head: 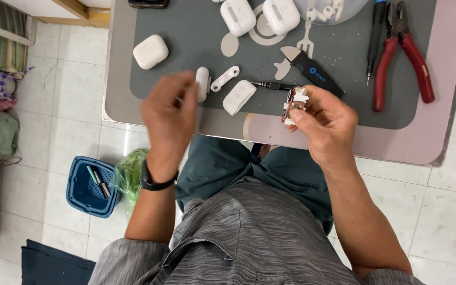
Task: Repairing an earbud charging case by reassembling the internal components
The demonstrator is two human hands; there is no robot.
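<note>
— Pinched between thumb and fingertips of the right hand (327, 120): a small white-and-pink part (293, 104), ends white, middle reddish with dark bits. Held just above the near edge of the grey mat (186, 31), upright, close to the body.

— And the left hand (169, 113)?

— Blurred. Raised over the mat's near edge, back toward the camera, fingers curled inward; cannot tell whether anything sits inside them. Black watch (157, 182) on the wrist.

— Nearest things to it?

— Small white oval piece (202, 83) just beside the fingertips, then a flat white strip with holes (225, 78), then a white shell half (238, 97), tilted. All lying between the two hands.

— Behind the held part?

— Thin black screwdriver (270, 85) pointing at it, and a black-handled prying tool (312, 69) slanting down toward the right hand's fingers, nearly touching.

— Farther out?

— Closed white earbud case (150, 51) to the left, well apart. Two more white cases (238, 16) at the far edge. Red-handled pliers (403, 53) and a dark driver (374, 37) on the right side of the mat.

— Room to move?

— Bare mat between the lone case and the far pair, and again between the prying tool and the pliers. Pale table (439, 132) rim showing around the mat on the right and near sides. White tiled floor below, with a blue basket (88, 186) down to the left.
</note>
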